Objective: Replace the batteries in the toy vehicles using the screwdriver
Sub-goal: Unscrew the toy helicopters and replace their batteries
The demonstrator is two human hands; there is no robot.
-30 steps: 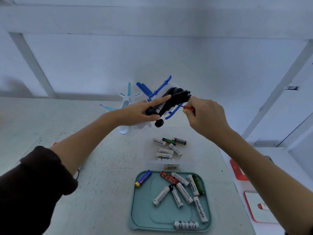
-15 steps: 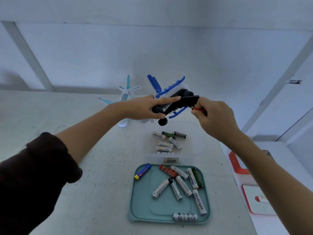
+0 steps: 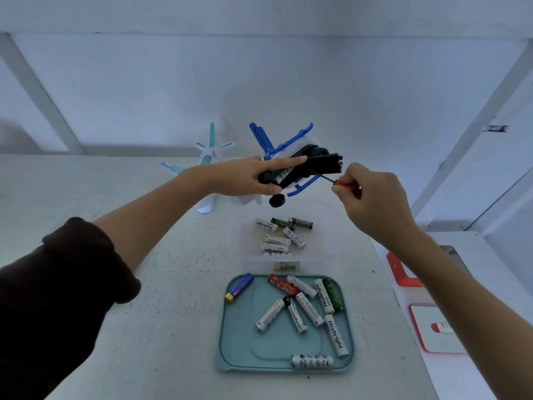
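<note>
Tabletop point(image 3: 173, 327): teal tray point(image 3: 239, 353) and clear tub point(image 3: 328, 226) both hold batteries point(image 3: 305, 307).

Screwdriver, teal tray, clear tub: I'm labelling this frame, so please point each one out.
screwdriver point(image 3: 344, 185): head view, on the orange handle by the right hand's fingers.
teal tray point(image 3: 239, 339): head view, on bare floor at its left.
clear tub point(image 3: 323, 241): head view, on its right wall.

Plain workroom: bare white table point(image 3: 173, 284), white wall point(image 3: 259, 82).

There is one view only, from the person's head. It looks forward and down, quite near, over the table point(image 3: 173, 327) to the wall point(image 3: 288, 90).
</note>
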